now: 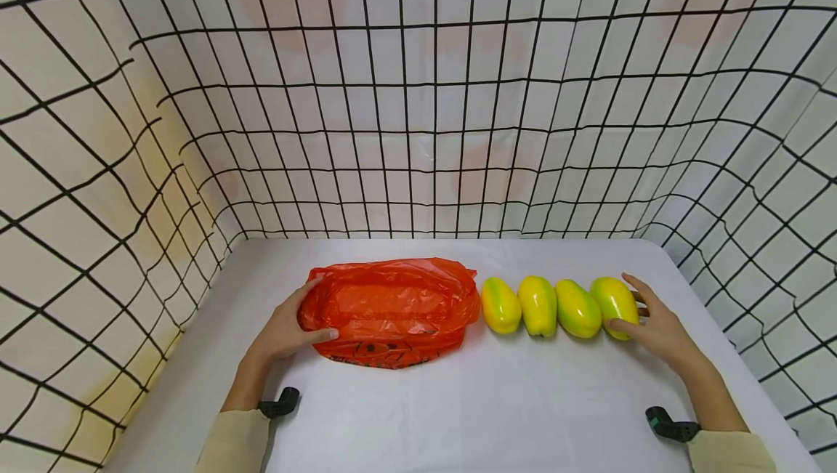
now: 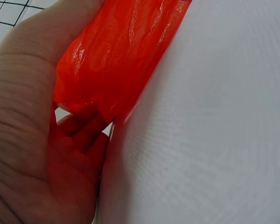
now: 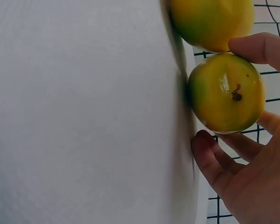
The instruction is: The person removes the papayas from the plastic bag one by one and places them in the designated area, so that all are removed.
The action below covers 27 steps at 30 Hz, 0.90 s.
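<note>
A red plastic bag [image 1: 392, 302] lies spread on the white table with its mouth facing up and dark print along its near side. My left hand [image 1: 290, 320] holds the bag's left end, thumb over the near rim and fingers round the far side. In the left wrist view the red film [image 2: 116, 56] partly covers those fingers. Right of the bag, several yellow-green mangoes stand in a row. My right hand [image 1: 657, 324] grips the rightmost mango [image 1: 613, 302], thumb on its near side, fingers round its right. Its stem end [image 3: 228, 100] shows in the right wrist view.
Three more mangoes, the first [image 1: 500, 306] close beside the bag, then a second [image 1: 538, 306] and a third [image 1: 578, 309], fill the space up to the gripped one. White walls with a black grid [image 1: 418, 110] enclose the table [image 1: 458, 415] at the back and both sides.
</note>
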### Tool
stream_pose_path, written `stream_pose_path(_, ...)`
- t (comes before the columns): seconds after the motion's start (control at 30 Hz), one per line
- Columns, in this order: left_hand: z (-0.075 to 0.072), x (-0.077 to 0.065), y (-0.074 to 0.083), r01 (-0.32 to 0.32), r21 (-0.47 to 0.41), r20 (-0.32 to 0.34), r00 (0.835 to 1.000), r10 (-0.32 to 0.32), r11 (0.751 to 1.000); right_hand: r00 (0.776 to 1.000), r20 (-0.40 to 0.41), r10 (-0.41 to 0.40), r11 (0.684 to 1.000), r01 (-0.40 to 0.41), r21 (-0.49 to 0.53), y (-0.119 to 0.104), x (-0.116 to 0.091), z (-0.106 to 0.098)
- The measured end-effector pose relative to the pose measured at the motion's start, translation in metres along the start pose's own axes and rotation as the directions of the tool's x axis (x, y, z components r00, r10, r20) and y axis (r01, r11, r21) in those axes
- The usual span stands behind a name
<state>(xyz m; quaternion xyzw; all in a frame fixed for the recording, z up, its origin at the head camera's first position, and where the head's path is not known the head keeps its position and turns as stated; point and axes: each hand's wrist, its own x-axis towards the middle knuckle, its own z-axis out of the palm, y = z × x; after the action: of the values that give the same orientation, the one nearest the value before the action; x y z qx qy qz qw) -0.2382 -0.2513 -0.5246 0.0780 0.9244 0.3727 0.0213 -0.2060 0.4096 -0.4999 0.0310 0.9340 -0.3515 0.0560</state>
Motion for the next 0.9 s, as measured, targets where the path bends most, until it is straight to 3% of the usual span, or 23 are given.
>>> stream_pose_path(0.6, 0.002, 0.005, -0.001, -0.008, -0.009, 0.002, 1.000, 0.008, 1.000, 1.000, -0.006, 0.012, 1.000, -0.012, 0.024, 0.007, -0.003, 0.003)
stream_pose_path(0.9, -0.009, 0.005, -0.003, -0.042, -0.072, 0.016, 0.999, 0.043, 0.997, 1.000, -0.008, -0.025, 0.997, 0.025, 0.076, 0.007, -0.007, 0.006)
